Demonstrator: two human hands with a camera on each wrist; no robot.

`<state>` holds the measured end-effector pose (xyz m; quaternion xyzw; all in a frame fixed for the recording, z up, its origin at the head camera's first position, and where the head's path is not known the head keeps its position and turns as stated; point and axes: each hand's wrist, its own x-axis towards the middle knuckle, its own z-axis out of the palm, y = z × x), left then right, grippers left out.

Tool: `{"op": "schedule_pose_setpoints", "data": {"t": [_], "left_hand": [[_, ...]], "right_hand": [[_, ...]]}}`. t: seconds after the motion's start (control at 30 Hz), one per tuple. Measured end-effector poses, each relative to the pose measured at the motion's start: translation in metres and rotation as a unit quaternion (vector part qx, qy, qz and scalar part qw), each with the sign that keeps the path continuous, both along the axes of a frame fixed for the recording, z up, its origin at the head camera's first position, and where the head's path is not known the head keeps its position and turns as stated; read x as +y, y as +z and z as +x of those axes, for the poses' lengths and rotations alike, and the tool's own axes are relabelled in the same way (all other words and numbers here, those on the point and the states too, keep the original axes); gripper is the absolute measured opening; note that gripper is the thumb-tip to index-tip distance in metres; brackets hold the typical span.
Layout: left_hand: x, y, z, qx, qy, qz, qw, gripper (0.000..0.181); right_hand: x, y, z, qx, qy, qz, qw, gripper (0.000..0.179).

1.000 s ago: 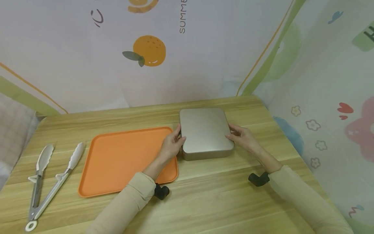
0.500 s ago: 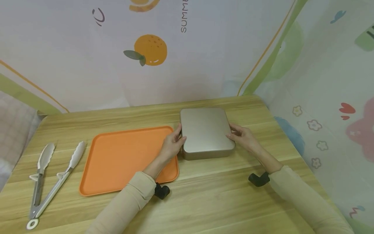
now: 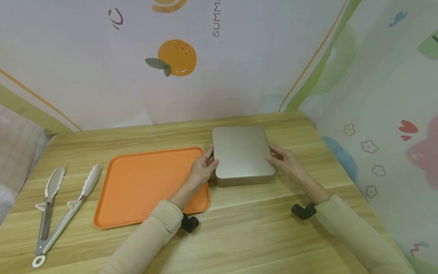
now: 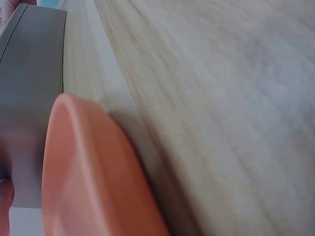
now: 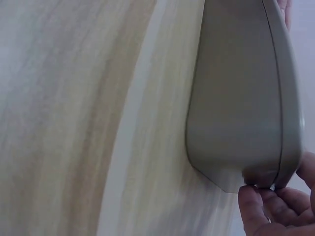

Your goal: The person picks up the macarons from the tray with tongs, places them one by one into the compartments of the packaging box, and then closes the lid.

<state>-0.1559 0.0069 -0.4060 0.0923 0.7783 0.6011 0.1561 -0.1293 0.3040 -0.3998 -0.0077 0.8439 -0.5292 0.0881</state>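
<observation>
A square silver-grey tin box (image 3: 241, 152) with its lid on sits toward the back of the table. My left hand (image 3: 200, 171) holds the left side, its thumb along the top edge. On the opposite side my right hand (image 3: 285, 161) grips the box, thumb on the lid's edge and fingers against the wall. In the right wrist view, the fingertips (image 5: 253, 206) meet the box (image 5: 236, 98) near the lid seam at a rounded corner. The left wrist view catches the tin's side wall (image 4: 32, 73) and only a sliver of left-hand finger. The tin's inside is hidden.
An orange tray (image 3: 147, 186) lies left of the tin, partly under my left forearm. Farther left, spread tongs (image 3: 56, 217) with pale scalloped tips lie on the wooden table (image 3: 246, 228). A printed curtain (image 3: 239, 68) hangs behind the back edge.
Both hands keep their places on the tin, and the lid stays on. Only the head view has shifted very slightly.
</observation>
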Motion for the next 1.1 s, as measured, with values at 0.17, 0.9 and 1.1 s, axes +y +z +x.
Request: {"op": "schedule_pose_setpoints", "data": {"t": [0.17,0.9,1.1], "left_hand": [[0.0003,0.0002,0.0002,-0.001,0.002,-0.007,1.0000,0.061],[0.0016,0.0003,0.0026,-0.013,-0.002,0.020,0.9997,0.061],[0.0002,0.0005,0.0028,-0.022,0.003,0.018,0.9996,0.061]], "right_hand": [[-0.0001,-0.0014,0.0002,0.008,-0.003,0.000,1.0000,0.060],[0.0019,-0.0043,-0.0001,0.008,-0.002,-0.023,0.9997,0.061],[0.0015,-0.0053,-0.0002,0.012,-0.001,-0.021,0.9997,0.062]]}}
